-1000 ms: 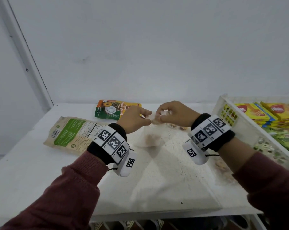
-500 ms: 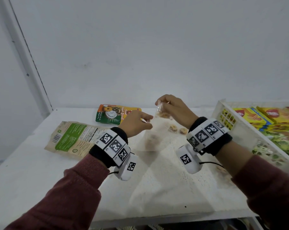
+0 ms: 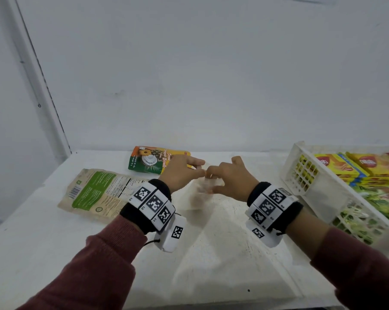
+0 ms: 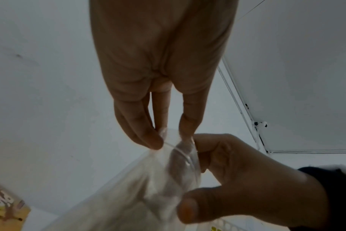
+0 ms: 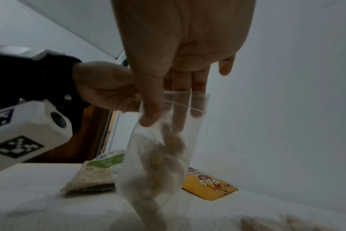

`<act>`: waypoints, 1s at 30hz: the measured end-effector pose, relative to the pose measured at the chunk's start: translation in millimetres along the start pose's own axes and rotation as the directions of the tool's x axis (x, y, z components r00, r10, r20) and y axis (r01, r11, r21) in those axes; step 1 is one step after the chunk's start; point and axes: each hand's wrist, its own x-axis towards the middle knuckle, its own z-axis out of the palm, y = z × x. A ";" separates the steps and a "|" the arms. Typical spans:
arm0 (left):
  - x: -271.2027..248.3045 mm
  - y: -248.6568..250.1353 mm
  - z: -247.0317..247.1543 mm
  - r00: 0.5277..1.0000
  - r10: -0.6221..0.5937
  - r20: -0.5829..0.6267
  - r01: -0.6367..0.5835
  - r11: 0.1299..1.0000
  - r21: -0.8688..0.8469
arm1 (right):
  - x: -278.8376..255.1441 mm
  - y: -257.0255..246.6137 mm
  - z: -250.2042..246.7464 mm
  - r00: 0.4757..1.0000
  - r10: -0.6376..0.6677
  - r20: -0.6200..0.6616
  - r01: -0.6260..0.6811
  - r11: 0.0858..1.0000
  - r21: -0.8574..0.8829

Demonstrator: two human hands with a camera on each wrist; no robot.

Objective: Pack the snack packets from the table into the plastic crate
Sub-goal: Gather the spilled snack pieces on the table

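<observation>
A clear plastic bag (image 3: pixel 200 193) of small brown snacks hangs just above the white table (image 3: pixel 222 253) between my hands. My left hand (image 3: pixel 184 172) pinches the bag's top edge (image 4: pixel 168 143) between thumb and fingers. My right hand (image 3: pixel 228 177) pinches the same top strip (image 5: pixel 180 100) from the other side, thumb in front and fingers behind. The bag (image 5: pixel 158 164) sags below them, blurred. The white plastic crate (image 3: pixel 301 175) stands at the right with yellow packets (image 3: pixel 336 166) and a green packet (image 3: pixel 381 198) in it.
A beige and green packet (image 3: pixel 99 193) lies flat on the table at the left. An orange and green biscuit packet (image 3: pixel 153 162) lies behind my left hand by the wall. Some loose snack pieces (image 5: pixel 286 222) lie on the table near the crate.
My right hand came back down from its raised spot to meet the left hand at the bag's top. The bag now hangs pinched by both hands. The view shifted toward the crate.
</observation>
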 end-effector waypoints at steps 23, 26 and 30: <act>0.3 -11.0 39.6 0.992 0.015 0.125 0.025 0.949 -0.314 | -3.1 17.9 -36.4 0.976 0.152 -0.157 -0.021 0.780 0.626; -3.7 -5.9 47.3 0.975 0.063 0.215 0.020 0.932 -0.362 | -3.9 15.6 -36.1 0.960 0.197 -0.200 -0.040 0.801 0.598; 1.5 -14.0 48.5 0.996 0.033 0.080 -0.006 0.946 -0.324 | -9.4 14.5 -39.6 0.949 0.203 -0.241 -0.045 0.844 0.535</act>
